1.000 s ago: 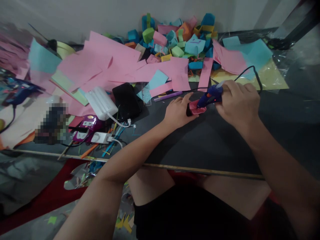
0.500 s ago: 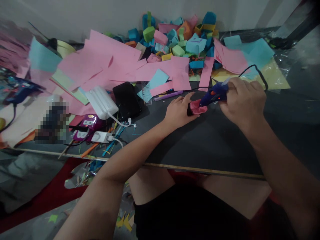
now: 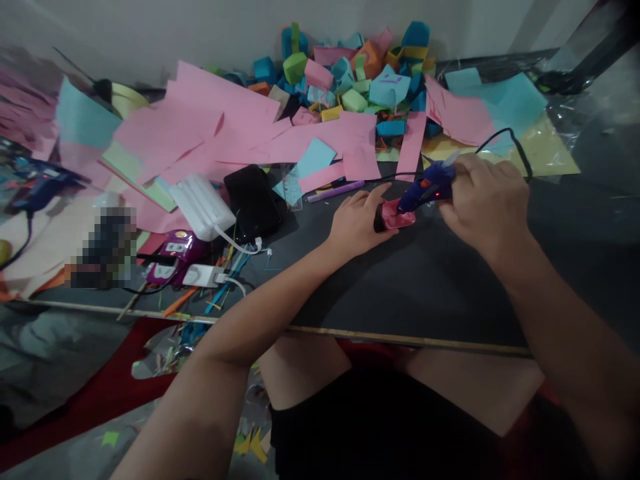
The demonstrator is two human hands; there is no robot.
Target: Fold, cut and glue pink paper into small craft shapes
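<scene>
Pale wall (image 3: 175,27) rises at twelve o'clock behind our dark table (image 3: 425,287). Near its middle, our left hand (image 3: 356,223) grasps a small pink box (image 3: 407,220) with a black end; the thumb lies along the box's six o'clock side, and the other fingers reach around from nine, though we cannot tell where each one presses. Our right hand (image 3: 490,200), at three o'clock from the box, clenches a blue glue gun (image 3: 417,195). Its nozzle slants toward eight o'clock into the box; we cannot tell whether the tip touches. Beyond that hand, a black cord (image 3: 515,137) loops at two. From the box, a purple pen (image 3: 336,192) lies at ten o'clock and a black slab (image 3: 253,200) at nine, a white block (image 3: 203,207) just beside it. Paper blocks (image 3: 355,100) pile up between eleven and twelve, pink sheets (image 3: 200,127) spread at ten, and a yellow sheet (image 3: 555,153) lies at two.
</scene>
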